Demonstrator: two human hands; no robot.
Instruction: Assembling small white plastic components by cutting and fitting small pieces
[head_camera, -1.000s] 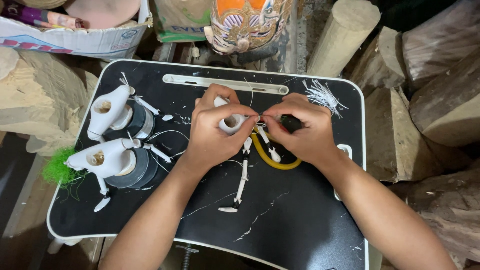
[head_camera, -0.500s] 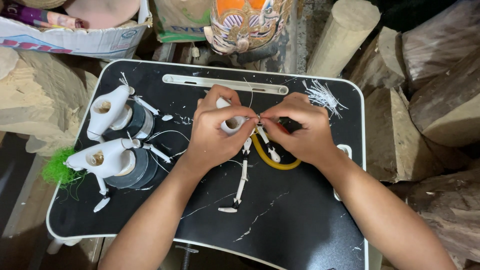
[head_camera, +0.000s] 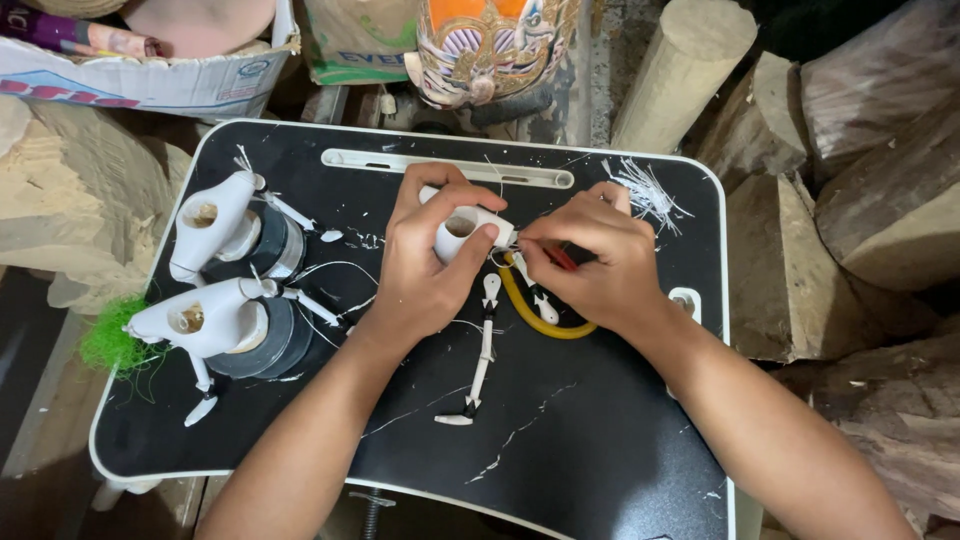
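Note:
My left hand (head_camera: 425, 265) grips a small white carved figure body (head_camera: 466, 228) with a round hole in its top, held above the middle of a black lap tray (head_camera: 560, 440). My right hand (head_camera: 595, 265) pinches a thin red-and-black tool (head_camera: 562, 258) and presses its tip against the right end of that figure. Under my hands lie a white limb piece (head_camera: 484, 350) with a small foot and a yellow curved band (head_camera: 530, 315).
Two more white figures (head_camera: 215, 225) (head_camera: 205, 320) rest on dark tape rolls at the tray's left. White fibres (head_camera: 645, 190) lie at the tray's back right. Wood logs (head_camera: 860, 200) stand right, a painted mask (head_camera: 490, 45) and a cardboard box (head_camera: 130, 85) behind, green fibre (head_camera: 110, 345) at the left.
My hands have stayed together over the tray's middle. My right hand has shifted slightly, bringing the tool tip closer against the white figure; the figure has tilted a little.

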